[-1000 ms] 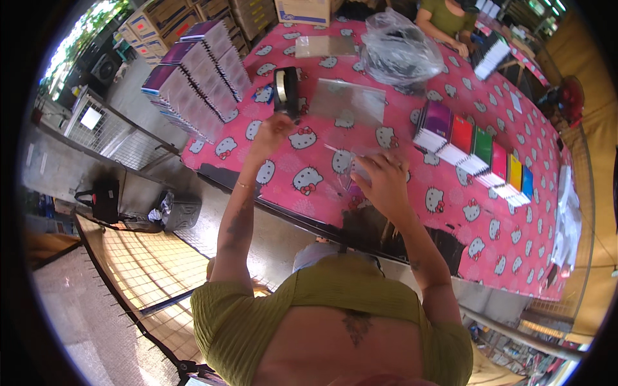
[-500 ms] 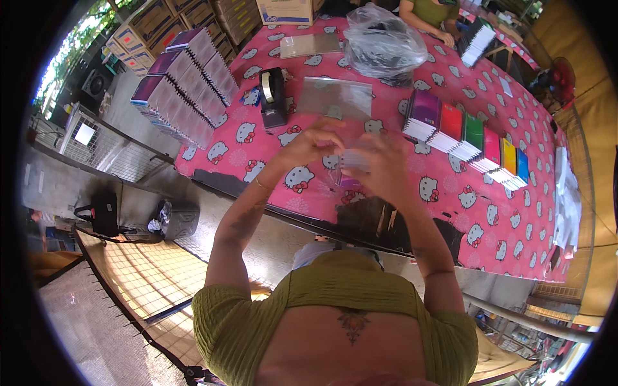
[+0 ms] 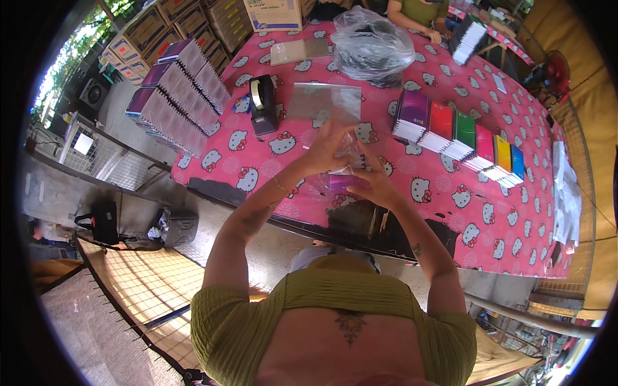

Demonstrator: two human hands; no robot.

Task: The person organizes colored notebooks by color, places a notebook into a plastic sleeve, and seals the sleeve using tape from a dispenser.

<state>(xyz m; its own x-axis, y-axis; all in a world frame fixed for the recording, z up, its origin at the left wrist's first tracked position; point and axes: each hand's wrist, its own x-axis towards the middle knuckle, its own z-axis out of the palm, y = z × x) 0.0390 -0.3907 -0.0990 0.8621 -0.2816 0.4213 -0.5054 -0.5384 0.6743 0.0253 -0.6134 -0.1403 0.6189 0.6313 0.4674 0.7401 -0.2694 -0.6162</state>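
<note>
A small purple-covered notebook (image 3: pixel 340 181) in clear plastic lies near the table's front edge, partly hidden by my hands. My left hand (image 3: pixel 327 152) is over its far side, its fingers closing on the loose clear plastic (image 3: pixel 348 147). At its right side my right hand (image 3: pixel 375 183) touches the package, thumb and fingers spread apart. Just beyond my hands lies a flat stack of clear plastic sleeves (image 3: pixel 315 103). A black tape dispenser (image 3: pixel 262 106) stands to the left of that stack.
Spiral notebooks in clear wrap (image 3: pixel 177 96) are piled at the left. A row of colourful notebooks (image 3: pixel 444 132) stands at the right. A big plastic bag (image 3: pixel 373 48), a flat clear packet (image 3: pixel 299 51) and cardboard boxes (image 3: pixel 273 14) are at the back. Another person's hand (image 3: pixel 434 36) rests far off.
My left hand has moved forward over the package with the plastic. My right hand has come down and back, uncovering more of the purple cover. The view has shifted slightly.
</note>
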